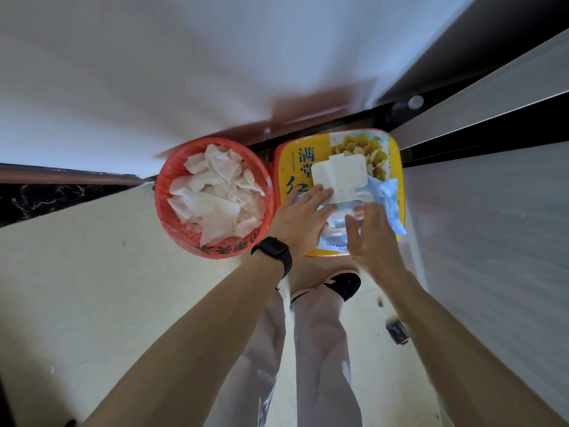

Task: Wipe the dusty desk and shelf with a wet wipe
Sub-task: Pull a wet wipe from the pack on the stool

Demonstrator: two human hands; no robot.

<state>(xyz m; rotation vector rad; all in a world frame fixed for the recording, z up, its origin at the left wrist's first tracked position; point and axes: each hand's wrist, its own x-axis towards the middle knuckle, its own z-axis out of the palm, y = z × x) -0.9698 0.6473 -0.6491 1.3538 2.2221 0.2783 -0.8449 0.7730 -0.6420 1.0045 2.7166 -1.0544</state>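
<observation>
A blue wet wipe pack (391, 204) lies on a yellow stool top (295, 161) with a flower print. Its white flip lid (338, 174) stands open. My left hand (301, 217), with a black watch on the wrist, presses flat on the left side of the pack, fingertips at the lid's hinge. My right hand (369, 232) rests on the pack's opening with fingers curled down; whether they pinch a wipe is hidden under the hand.
A red basket (215, 251) full of crumpled white wipes stands directly left of the stool. A white surface fills the top, pale panels rise on the right. My legs and a black shoe (348, 285) are below on the light tile floor, with a small dark object (397, 331) nearby.
</observation>
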